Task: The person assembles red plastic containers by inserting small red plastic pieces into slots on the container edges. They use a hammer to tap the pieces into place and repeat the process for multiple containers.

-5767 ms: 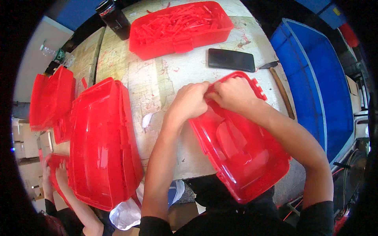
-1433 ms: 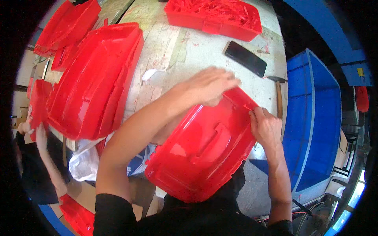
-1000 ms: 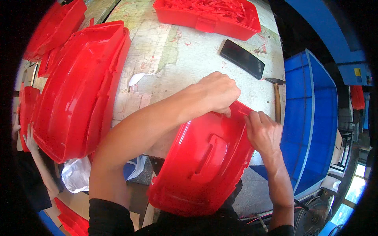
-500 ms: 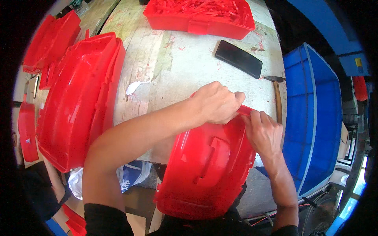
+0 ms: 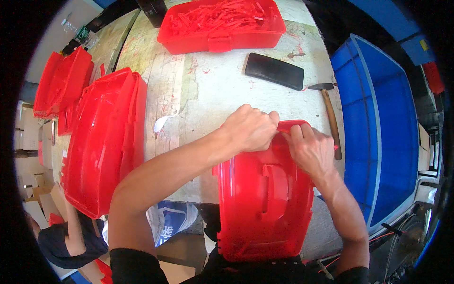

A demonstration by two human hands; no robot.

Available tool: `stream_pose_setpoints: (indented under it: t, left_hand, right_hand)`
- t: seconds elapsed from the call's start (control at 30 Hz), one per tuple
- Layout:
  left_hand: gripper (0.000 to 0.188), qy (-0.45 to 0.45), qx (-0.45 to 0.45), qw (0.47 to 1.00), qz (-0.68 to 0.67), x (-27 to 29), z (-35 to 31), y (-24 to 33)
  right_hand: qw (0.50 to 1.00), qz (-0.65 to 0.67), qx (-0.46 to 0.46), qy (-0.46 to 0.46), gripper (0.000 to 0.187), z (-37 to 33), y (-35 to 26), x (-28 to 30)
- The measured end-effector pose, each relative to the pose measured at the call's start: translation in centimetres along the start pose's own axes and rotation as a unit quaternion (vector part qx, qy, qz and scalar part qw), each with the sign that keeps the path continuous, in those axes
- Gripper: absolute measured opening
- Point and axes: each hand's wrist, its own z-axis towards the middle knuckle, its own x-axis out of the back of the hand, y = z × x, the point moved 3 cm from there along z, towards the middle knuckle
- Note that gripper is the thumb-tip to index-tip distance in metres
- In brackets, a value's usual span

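In front of me a curved red plastic toolbox lid [image 5: 253, 208], with a raised bar in its middle, leans upright against the table's front edge. My left hand [image 5: 253, 127] is closed in a fist at its far edge; whatever its fingers hold is hidden. Just to the right, my right hand [image 5: 309, 146] grips the lid's far rim with bent fingers and thumb. A thin red strip [image 5: 283, 130] shows between the two hands, and I cannot tell whether it is part of the lid.
A red tray [image 5: 246, 40] full of red plastic strips stands at the back, near a black phone [image 5: 274, 71]. A wooden-handled tool [image 5: 331, 118] lies at the right edge beside a blue crate [image 5: 373, 123]. Stacked red shells [image 5: 101, 146] stand left. Another person's arm [image 5: 73, 229] shows lower left.
The lid has turned more upright and shifted slightly right in view. Both hands stay close together at its far edge. The view itself has shifted a little.
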Motion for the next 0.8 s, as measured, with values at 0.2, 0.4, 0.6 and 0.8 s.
stream_pose_setpoints:
  t: [0.2, 0.4, 0.6, 0.8]
  left_hand:
    - [0.031, 0.006, 0.009, 1.000, -0.025, 0.2, 0.2, -0.2]
    - [0.030, -0.011, 0.039, 0.999, -0.008, 0.2, 0.5, 0.2]
    - [0.028, -0.034, 0.067, 0.997, 0.001, 0.3, 0.7, 0.5]
    - [0.029, -0.022, 0.064, 0.998, 0.016, 0.2, 1.0, 0.2]
  right_hand:
    - [0.999, -0.011, 0.036, 0.031, 0.015, 0.5, 0.8, -1.0]
    - [1.000, 0.007, 0.007, 0.029, 0.010, 0.3, 0.3, -1.3]
    - [0.999, 0.003, -0.027, -0.032, 0.015, -0.1, 0.2, -1.1]
    - [0.995, 0.032, -0.093, 0.003, 0.027, 0.3, 0.4, -1.3]
